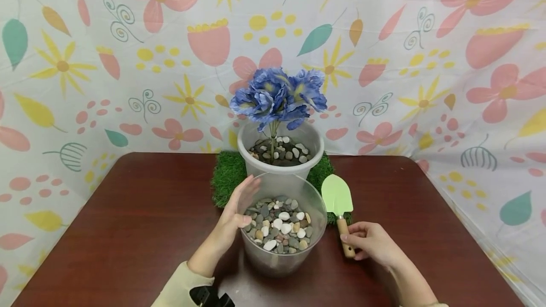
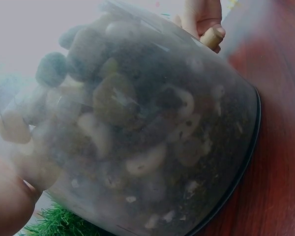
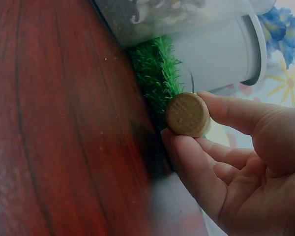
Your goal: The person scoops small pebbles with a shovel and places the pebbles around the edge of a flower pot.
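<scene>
A clear plastic bucket (image 1: pixel 279 262) of mixed pebbles (image 1: pixel 279 226) stands at the front of the table. My left hand (image 1: pixel 230 217) holds its left side, fingers curving round the wall and thumb near the rim. In the left wrist view, stones (image 2: pixel 115 101) show through the cloudy wall. To the right, my right hand (image 1: pixel 373 245) pinches the wooden handle of a small garden trowel (image 1: pixel 337 195) with a pale green blade pointing away. The right wrist view shows the handle's round end (image 3: pixel 188 115) between thumb and fingers.
Behind the bucket, a white pot (image 1: pixel 279 169) holds blue artificial flowers (image 1: pixel 279 96), dark filling and some pebbles. It stands on a green turf mat (image 1: pixel 228 179). A patterned cloth (image 1: pixel 375 22) hangs behind the dark red-brown table (image 1: pixel 149 212).
</scene>
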